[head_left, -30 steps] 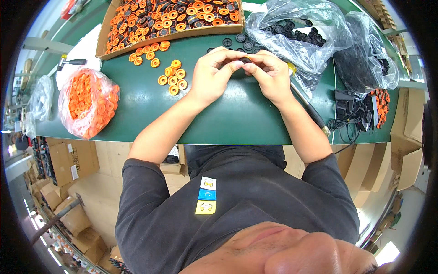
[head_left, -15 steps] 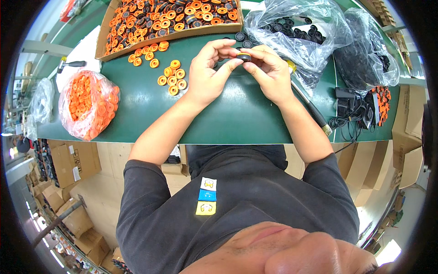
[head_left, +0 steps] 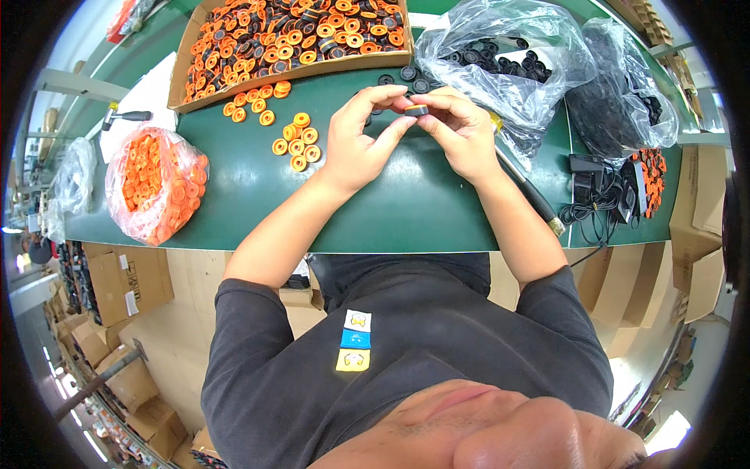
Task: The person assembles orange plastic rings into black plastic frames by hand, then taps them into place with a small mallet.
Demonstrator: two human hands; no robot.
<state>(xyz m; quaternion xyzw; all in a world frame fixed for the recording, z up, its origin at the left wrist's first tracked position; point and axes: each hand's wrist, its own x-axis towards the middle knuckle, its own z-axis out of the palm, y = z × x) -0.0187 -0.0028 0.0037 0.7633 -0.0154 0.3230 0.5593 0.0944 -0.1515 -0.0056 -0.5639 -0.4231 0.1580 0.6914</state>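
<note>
Above the green table (head_left: 375, 215), both hands pinch one small round black-and-orange wheel-like piece (head_left: 416, 111) between thumbs and fingertips. My left hand (head_left: 361, 141) grips its left side, and my right hand (head_left: 466, 139) has the right side. The piece is tilted, so its black rim faces me. Just beyond my fingers lie several loose black discs (head_left: 408, 73), partly covered by the hands. Left of my left hand sit several loose orange discs (head_left: 297, 142). More orange discs (head_left: 258, 102) lie along the front of a cardboard box (head_left: 297, 76) heaped with black-and-orange pieces.
At the left stands a clear bag of orange parts (head_left: 156, 187), with a hammer (head_left: 125, 116) behind it. Clear bags of black parts (head_left: 508, 66) fill the far right. Another hammer's dark handle (head_left: 531, 187) lies beside my right forearm, near black adapters and cables (head_left: 598, 187).
The pinched piece has tipped, showing more of its black side, and both hands have come slightly nearer to me. The whole view has shifted a little.
</note>
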